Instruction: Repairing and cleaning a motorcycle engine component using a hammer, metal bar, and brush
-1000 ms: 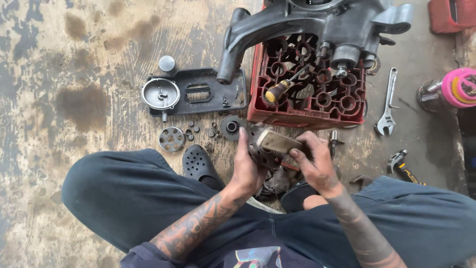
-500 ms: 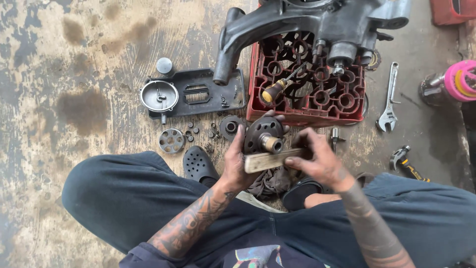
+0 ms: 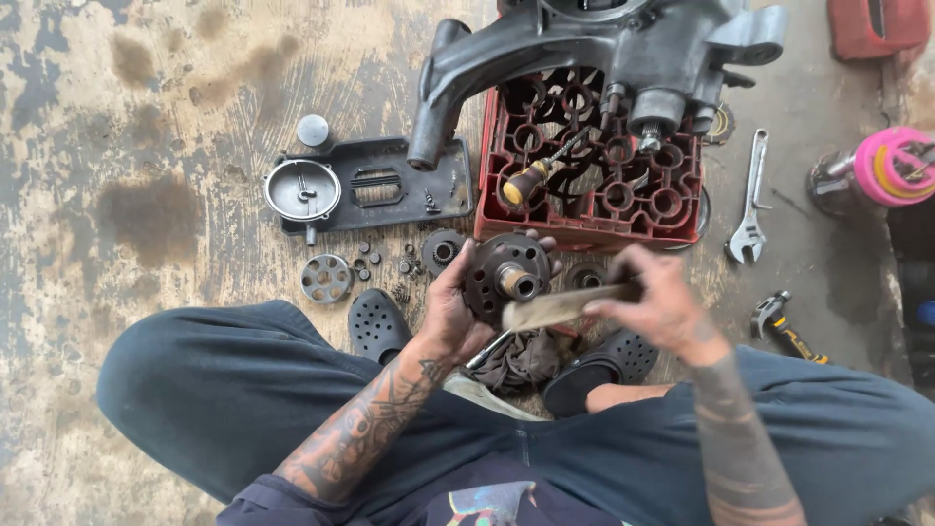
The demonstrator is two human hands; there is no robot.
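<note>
My left hand (image 3: 450, 310) grips a dark round metal hub (image 3: 506, 276) with a short central shaft, held upright in front of my knees. A flat strip, possibly sandpaper or a file (image 3: 555, 307), lies across the lower front of the hub, and my right hand (image 3: 657, 307) pinches its right end. A dirty rag (image 3: 521, 362) sits on the floor under both hands, between my black clogs (image 3: 375, 326).
A red plastic crate (image 3: 594, 180) holds a large grey cast housing (image 3: 604, 49) and a wooden-handled screwdriver (image 3: 531, 177). Left of it lie a black plate (image 3: 390, 185), a round bowl part (image 3: 302, 190), a perforated disc (image 3: 326, 278) and small loose pieces. An adjustable wrench (image 3: 750, 200) lies right.
Both hands have lifted the hub higher and turned its shaft face toward me. The right hand has slid out to the right along the strip.
</note>
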